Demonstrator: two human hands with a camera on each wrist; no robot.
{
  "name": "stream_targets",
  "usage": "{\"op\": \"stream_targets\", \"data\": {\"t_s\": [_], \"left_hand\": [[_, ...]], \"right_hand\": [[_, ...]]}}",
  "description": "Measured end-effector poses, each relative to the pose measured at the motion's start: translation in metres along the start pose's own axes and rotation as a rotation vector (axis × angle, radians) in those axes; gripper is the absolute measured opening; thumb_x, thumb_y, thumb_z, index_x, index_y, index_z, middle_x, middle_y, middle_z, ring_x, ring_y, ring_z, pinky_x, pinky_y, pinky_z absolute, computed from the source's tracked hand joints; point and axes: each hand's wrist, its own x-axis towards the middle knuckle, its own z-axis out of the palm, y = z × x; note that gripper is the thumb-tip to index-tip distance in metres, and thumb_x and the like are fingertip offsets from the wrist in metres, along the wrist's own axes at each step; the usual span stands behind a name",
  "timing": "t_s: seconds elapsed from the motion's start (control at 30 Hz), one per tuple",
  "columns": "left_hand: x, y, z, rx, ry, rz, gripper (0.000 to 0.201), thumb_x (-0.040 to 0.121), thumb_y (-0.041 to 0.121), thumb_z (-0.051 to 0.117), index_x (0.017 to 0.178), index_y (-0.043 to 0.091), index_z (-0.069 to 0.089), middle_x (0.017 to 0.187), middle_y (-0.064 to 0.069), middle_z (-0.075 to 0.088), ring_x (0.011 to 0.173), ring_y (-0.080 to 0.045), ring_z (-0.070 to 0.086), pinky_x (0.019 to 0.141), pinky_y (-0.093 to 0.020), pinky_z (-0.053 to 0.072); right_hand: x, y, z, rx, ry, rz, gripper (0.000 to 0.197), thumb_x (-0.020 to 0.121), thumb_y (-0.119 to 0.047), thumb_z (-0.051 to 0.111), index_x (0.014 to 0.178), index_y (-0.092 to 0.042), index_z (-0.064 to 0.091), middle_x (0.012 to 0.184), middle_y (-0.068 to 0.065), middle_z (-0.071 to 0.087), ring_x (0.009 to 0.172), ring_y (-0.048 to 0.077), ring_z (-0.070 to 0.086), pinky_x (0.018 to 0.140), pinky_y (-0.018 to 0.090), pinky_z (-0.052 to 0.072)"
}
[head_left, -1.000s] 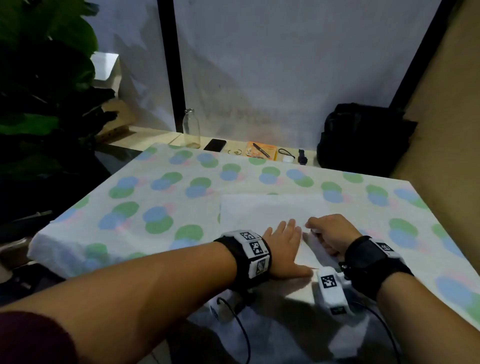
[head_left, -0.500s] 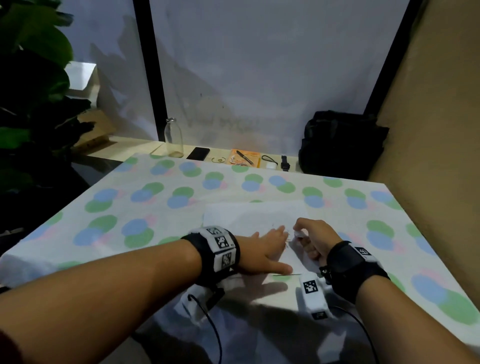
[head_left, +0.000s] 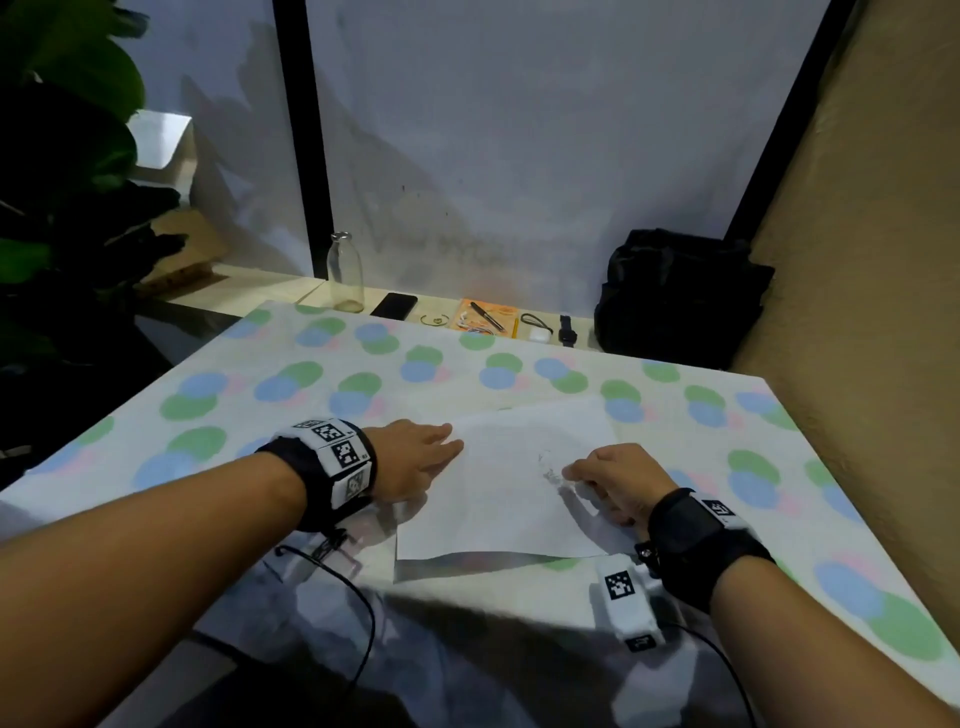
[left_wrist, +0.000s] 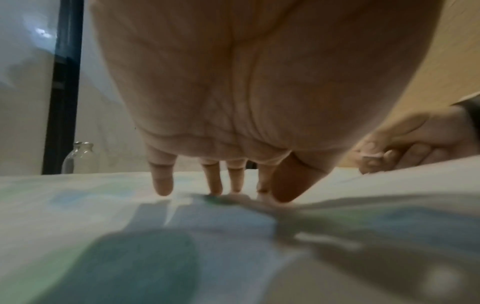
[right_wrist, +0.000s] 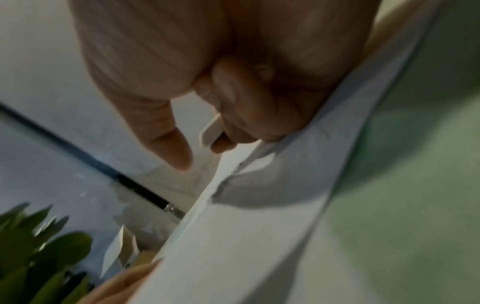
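While left hand (head_left: 415, 462) lies flat on dotted tablecloth (head_left: 208, 405), right hand (head_left: 613, 478) pinches white piece (right_wrist: 211, 129).

The paper (head_left: 504, 493) lies on the tablecloth (head_left: 457, 379), bottle (head_left: 345, 275) behind it.

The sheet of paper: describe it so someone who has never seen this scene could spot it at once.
Find the big cloth with green and blue spots. Near its front edge, between the left hand and the right hand, which pinches a small white block, lies the sheet of paper. It is flat and plain white amid the spots, with a faint grey smudge.
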Motion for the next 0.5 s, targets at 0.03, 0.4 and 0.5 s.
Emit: {"op": "stream_targets", "data": {"t_s": [0.03,0.4,0.5], "left_hand": [[-0.005,0.001,0.001,0.006,0.009,-0.021,0.063,0.107,0.025,0.036,0.163,0.029,0.008,0.171,-0.004,0.005,0.151,-0.03,0.019,0.121,-0.045,0.023],[-0.075,0.002,0.016,-0.064,0.008,0.013,0.042,0.101,0.044,0.041,0.143,0.039,0.044,0.142,0.001,0.04,0.119,-0.025,0.049,0.101,-0.046,0.046],[-0.082,-0.005,0.006,-0.187,0.059,0.079,0.047,0.103,0.048,0.041,0.149,0.04,0.043,0.131,0.009,0.054,0.116,-0.016,0.051,0.103,-0.037,0.043]], "right_hand": [[-0.001,-0.003,0.0,-0.002,0.006,-0.007,0.045,0.084,-0.007,0.074,0.051,-0.01,0.044,0.05,0.007,0.035,0.035,0.016,0.024,0.043,0.022,0.022],[-0.013,-0.042,0.013,-0.255,-0.08,-0.198,0.011,0.092,-0.003,0.056,0.091,-0.003,0.067,0.049,-0.008,0.047,0.04,0.021,0.033,0.043,0.027,0.031],[-0.013,-0.046,0.022,-0.278,-0.137,-0.212,0.01,0.093,-0.005,0.058,0.1,-0.011,0.061,0.059,0.001,0.051,0.041,0.022,0.043,0.043,0.027,0.033]]}}
